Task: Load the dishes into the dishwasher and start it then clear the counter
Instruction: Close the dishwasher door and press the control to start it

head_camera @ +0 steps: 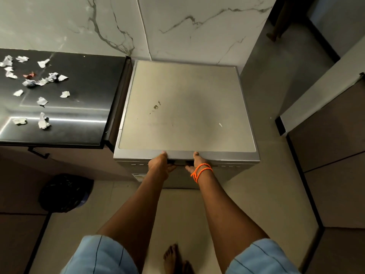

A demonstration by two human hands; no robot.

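Dishwasher top (185, 103): bare, open above.
Counter (79, 107): paper scraps (42, 82) scattered left.
Back: wall (197, 26).

The person wore a light blue short-sleeved garment, its sleeves (102, 254) marked with thin dark lines and ending above the elbows, so both forearms were bare. An orange cord (200, 172) was wound in several strands around the right wrist, with a loose end hanging from it. The left hand (161, 165) carried nothing on it. The feet (174, 258) were bare.
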